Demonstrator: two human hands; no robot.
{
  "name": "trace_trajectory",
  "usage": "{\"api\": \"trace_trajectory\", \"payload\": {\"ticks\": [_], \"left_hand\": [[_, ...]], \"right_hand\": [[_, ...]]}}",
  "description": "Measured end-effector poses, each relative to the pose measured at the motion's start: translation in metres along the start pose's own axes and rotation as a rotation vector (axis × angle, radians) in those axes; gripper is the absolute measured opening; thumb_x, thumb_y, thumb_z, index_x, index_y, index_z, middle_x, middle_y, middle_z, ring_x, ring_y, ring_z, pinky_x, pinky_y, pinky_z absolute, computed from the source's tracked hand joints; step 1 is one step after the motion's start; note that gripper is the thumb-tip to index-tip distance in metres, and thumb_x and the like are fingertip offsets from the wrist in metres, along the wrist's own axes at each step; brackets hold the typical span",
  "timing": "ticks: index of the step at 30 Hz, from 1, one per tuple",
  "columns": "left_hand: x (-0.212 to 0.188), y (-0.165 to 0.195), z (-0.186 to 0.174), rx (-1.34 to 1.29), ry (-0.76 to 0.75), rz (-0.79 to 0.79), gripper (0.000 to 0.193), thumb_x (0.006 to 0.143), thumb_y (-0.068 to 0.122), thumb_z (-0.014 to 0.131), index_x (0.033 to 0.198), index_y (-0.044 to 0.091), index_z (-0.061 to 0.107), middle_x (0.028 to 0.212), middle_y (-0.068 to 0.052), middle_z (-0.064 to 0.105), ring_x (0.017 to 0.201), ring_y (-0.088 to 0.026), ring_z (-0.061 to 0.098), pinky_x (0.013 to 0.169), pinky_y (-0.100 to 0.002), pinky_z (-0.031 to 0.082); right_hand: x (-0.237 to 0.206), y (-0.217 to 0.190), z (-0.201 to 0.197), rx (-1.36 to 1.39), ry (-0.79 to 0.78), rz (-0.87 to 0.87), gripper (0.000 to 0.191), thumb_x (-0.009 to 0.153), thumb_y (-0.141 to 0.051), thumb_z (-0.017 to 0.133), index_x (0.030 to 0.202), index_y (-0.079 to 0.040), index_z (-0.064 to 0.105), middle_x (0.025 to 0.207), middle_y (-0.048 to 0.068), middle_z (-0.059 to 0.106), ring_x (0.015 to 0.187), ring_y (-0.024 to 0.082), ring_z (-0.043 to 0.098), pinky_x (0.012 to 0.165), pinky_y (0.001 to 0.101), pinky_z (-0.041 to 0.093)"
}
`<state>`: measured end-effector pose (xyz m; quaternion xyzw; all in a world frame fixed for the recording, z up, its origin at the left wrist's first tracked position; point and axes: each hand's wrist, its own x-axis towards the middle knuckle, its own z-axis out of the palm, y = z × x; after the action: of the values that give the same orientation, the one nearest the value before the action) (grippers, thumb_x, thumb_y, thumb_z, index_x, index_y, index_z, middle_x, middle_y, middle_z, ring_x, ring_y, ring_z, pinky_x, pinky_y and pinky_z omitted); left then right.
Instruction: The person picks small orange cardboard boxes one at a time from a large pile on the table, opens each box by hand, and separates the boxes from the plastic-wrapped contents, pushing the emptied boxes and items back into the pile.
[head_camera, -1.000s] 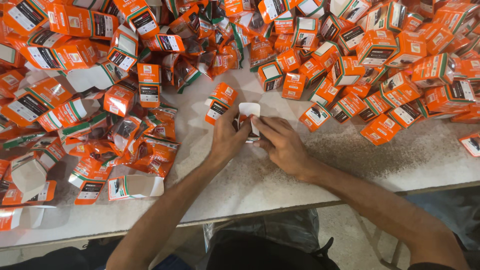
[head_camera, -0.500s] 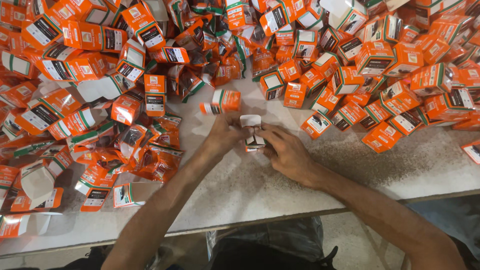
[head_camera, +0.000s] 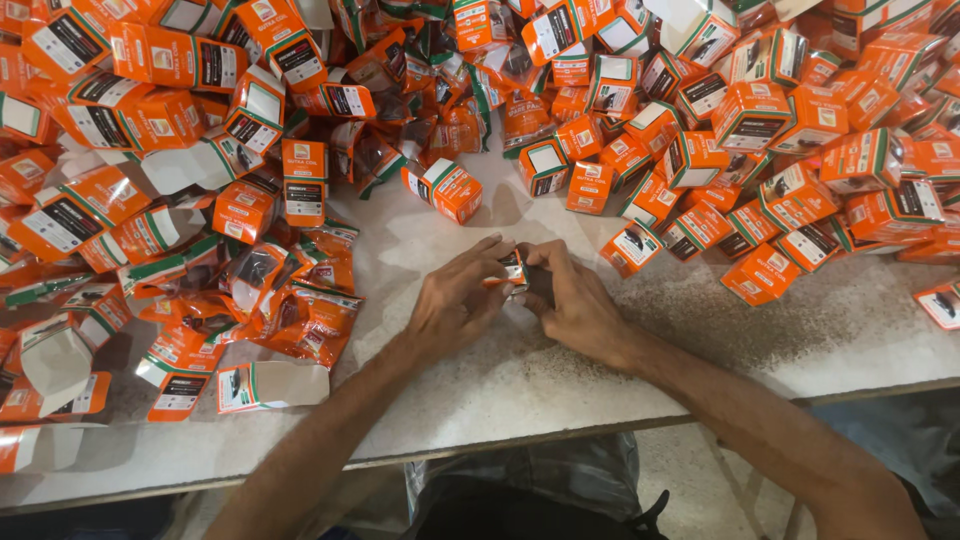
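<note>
1. The big pale table (head_camera: 600, 390) is holding heaps of small orange boxes (head_camera: 780, 130) along its far side and its left side. A bare patch is sitting in the middle, and the hands are working there.
2. On the left, flat orange packets (head_camera: 300, 310) and open boxes that are not yet folded (head_camera: 270, 385) are lying near the left arm. One closed orange box (head_camera: 450, 188) is sitting alone, just past the hands.
3. The left hand (head_camera: 455, 300) and the right hand (head_camera: 575, 305) are meeting over the bare patch, fingertips touching.
4. Both hands are curling their fingers closed around one little orange box (head_camera: 513, 270), pinching it between them. Most of the box is hiding under the fingers, so I cannot tell which flap is open.
5. To do this step well, I think the hands should be holding the box still with one side and pressing the flap in gently with the other, so the thin card is not bending or tearing.
6. Keeping the box low over the bare patch is also helping, so it is not getting lost in the heaps.
</note>
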<state>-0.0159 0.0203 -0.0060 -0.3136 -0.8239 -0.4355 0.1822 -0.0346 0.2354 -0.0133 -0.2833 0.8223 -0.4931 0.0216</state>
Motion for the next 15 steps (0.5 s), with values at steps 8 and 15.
{"api": "trace_trajectory", "payload": {"ticks": [8,15], "left_hand": [[-0.013,0.007,-0.005,0.269,-0.166,0.114,0.036,0.083,0.0,0.072,0.118,0.0,0.064,0.155,-0.03,0.044,0.15,-0.045,0.035,0.122,-0.051,0.037],[-0.013,0.007,-0.01,0.312,-0.145,0.102,0.046,0.086,0.008,0.071,0.13,0.007,0.058,0.153,-0.022,0.046,0.139,-0.044,0.052,0.115,-0.053,0.044]], "right_hand": [[0.001,-0.006,-0.001,-0.095,-0.003,-0.153,0.068,0.085,-0.001,0.074,0.143,-0.004,0.038,0.131,0.023,0.063,0.121,0.042,0.062,0.096,0.047,0.053],[0.008,-0.026,-0.008,-0.21,-0.037,-0.245,0.08,0.084,-0.013,0.077,0.152,-0.007,0.035,0.135,0.019,0.056,0.124,0.04,0.057,0.101,0.0484,0.049]]}}
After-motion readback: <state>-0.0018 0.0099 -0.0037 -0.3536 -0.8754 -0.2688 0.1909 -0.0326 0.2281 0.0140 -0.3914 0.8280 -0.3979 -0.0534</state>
